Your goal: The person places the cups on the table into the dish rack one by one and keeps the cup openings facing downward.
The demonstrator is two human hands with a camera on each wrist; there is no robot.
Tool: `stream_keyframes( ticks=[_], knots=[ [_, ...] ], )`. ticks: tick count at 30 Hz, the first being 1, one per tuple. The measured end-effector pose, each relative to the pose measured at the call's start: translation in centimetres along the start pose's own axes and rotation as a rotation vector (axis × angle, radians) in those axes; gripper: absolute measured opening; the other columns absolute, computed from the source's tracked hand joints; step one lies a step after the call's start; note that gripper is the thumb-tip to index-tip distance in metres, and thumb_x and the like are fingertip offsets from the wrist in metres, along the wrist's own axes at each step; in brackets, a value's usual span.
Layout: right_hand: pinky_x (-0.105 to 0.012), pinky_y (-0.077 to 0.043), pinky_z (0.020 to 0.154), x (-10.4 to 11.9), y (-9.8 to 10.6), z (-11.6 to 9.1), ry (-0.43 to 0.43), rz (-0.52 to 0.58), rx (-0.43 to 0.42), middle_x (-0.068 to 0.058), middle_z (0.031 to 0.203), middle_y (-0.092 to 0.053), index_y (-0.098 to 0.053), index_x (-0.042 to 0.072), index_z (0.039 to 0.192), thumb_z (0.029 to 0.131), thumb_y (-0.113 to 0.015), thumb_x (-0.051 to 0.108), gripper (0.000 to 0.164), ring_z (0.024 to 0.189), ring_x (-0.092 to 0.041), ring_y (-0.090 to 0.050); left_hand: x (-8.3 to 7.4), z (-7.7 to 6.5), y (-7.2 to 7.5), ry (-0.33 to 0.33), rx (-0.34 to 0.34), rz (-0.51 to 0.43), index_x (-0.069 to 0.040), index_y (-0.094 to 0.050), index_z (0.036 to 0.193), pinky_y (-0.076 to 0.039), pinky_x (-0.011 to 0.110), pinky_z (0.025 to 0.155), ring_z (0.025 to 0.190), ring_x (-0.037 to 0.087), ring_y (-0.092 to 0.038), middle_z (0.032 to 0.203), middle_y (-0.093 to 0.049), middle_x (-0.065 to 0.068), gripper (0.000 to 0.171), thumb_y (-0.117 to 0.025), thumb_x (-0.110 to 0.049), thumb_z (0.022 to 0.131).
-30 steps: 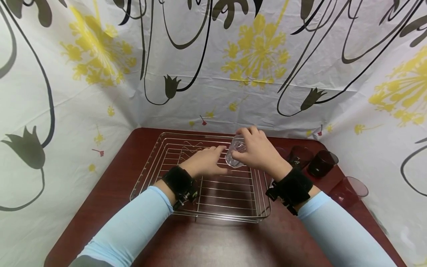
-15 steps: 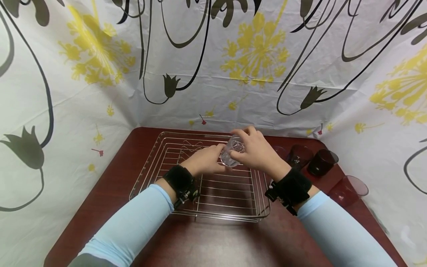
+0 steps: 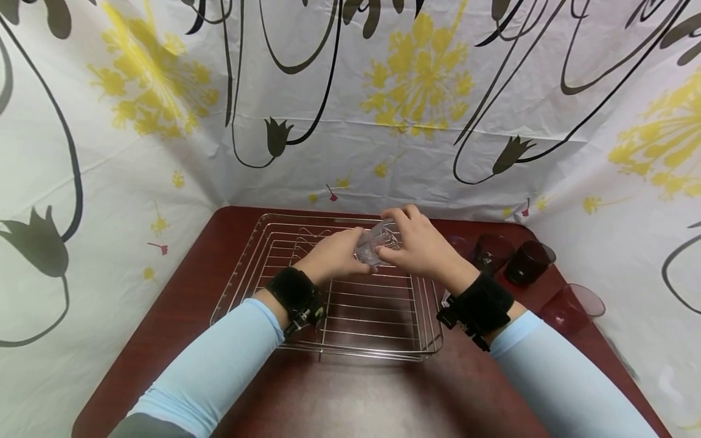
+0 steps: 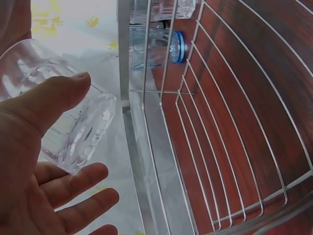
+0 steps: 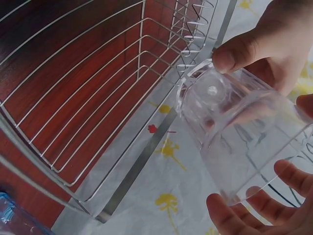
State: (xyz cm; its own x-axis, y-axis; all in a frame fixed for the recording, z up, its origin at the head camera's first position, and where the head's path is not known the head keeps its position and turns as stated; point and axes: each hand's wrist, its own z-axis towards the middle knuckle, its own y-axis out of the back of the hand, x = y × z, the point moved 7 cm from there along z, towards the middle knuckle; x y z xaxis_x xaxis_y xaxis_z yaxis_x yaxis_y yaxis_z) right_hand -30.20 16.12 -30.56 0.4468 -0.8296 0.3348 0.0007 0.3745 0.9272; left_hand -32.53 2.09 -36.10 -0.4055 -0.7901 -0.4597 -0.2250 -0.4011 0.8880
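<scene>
A clear, faceted drinking glass (image 3: pixel 368 249) is held above the wire dish rack (image 3: pixel 378 354), tilted onto its side. My left hand (image 3: pixel 333 255) grips its base end. In the left wrist view the thumb (image 4: pixel 63 95) lies across the glass (image 4: pixel 80 129), the fingers beneath. My right hand (image 3: pixel 420 248) holds the rim end from the other side. The right wrist view shows the thick base of the glass (image 5: pixel 211 93) by the left thumb and the wide mouth among the right fingertips (image 5: pixel 222 210). The palms are mostly hidden in the head view.
Several tinted cups stand right of the rack, among them a dark cup (image 3: pixel 528 264) and a pinkish cup (image 3: pixel 572 311). In the left wrist view, a blue-based glass (image 4: pixel 154 47) shows beyond the rack's wires. A patterned cloth (image 3: pixel 328 164) hangs around the dark red table (image 3: pixel 181 292).
My left hand has come up to the glass and taken hold of its base end. The glass has tipped further sideways and shifted slightly left. My right hand keeps its grip.
</scene>
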Motion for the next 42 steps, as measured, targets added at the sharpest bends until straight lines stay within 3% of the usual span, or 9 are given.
stream_keyframes(
  ticks=[7, 13, 17, 22, 28, 42],
  knots=[
    [-0.052, -0.048, 0.093, -0.2, -0.1, 0.0, -0.003, 0.041, 0.03, -0.018, 0.144, -0.038, -0.041, 0.016, 0.146, 0.092, -0.067, 0.042, 0.065, 0.121, -0.036, -0.051, 0.5, 0.1, 0.0, 0.03, 0.018, -0.118, -0.018, -0.044, 0.144, -0.053, 0.032, 0.077, 0.095, 0.015, -0.061, 0.12, -0.061, 0.0, 0.075, -0.081, -0.036, 0.081],
    [-0.05, -0.049, 0.091, -0.5, -0.2, -0.1, 0.0, 0.062, 0.034, -0.018, 0.144, -0.037, -0.039, 0.015, 0.147, 0.092, -0.067, 0.041, 0.066, 0.116, -0.032, -0.054, 0.6, 0.0, 0.2, -0.005, 0.018, -0.247, -0.019, -0.039, 0.148, -0.054, 0.033, 0.076, 0.099, 0.017, -0.061, 0.129, -0.057, 0.002, 0.079, -0.083, -0.03, 0.083],
    [-0.049, -0.05, 0.087, -0.8, -0.3, -0.2, -0.012, 0.072, 0.046, -0.017, 0.144, -0.036, -0.038, 0.016, 0.147, 0.093, -0.066, 0.039, 0.066, 0.11, -0.032, -0.057, 0.5, 0.0, 0.6, -0.036, -0.006, -0.247, -0.018, -0.042, 0.149, -0.054, 0.033, 0.08, 0.107, 0.017, -0.058, 0.137, -0.052, 0.003, 0.082, -0.085, -0.03, 0.081],
    [-0.045, -0.05, 0.08, -1.0, -0.6, -0.3, -0.023, 0.058, 0.085, -0.015, 0.144, -0.035, -0.036, 0.015, 0.147, 0.093, -0.063, 0.039, 0.065, 0.1, -0.029, -0.058, 0.5, 0.1, 0.9, -0.033, -0.02, -0.23, -0.019, -0.048, 0.144, -0.055, 0.031, 0.078, 0.104, 0.016, -0.057, 0.134, -0.052, 0.002, 0.08, -0.088, -0.034, 0.076],
    [-0.043, -0.051, 0.08, -1.1, -0.6, -0.3, -0.011, 0.057, 0.101, -0.014, 0.145, -0.034, -0.037, 0.014, 0.147, 0.092, -0.063, 0.038, 0.065, 0.103, -0.027, -0.056, 0.3, 0.2, 1.6, -0.05, -0.022, -0.214, -0.016, -0.05, 0.137, -0.054, 0.033, 0.081, 0.106, 0.018, -0.055, 0.133, -0.05, 0.004, 0.076, -0.09, -0.032, 0.074],
    [-0.044, -0.049, 0.081, -2.0, -0.9, -0.3, -0.012, 0.065, 0.101, -0.016, 0.138, -0.041, -0.038, 0.011, 0.145, 0.092, -0.064, 0.036, 0.064, 0.098, -0.028, -0.055, 0.0, 0.4, 2.3, -0.049, 0.005, -0.264, -0.017, -0.047, 0.142, -0.054, 0.034, 0.08, 0.099, 0.018, -0.061, 0.126, -0.056, 0.001, 0.079, -0.089, -0.024, 0.076]
  ],
)
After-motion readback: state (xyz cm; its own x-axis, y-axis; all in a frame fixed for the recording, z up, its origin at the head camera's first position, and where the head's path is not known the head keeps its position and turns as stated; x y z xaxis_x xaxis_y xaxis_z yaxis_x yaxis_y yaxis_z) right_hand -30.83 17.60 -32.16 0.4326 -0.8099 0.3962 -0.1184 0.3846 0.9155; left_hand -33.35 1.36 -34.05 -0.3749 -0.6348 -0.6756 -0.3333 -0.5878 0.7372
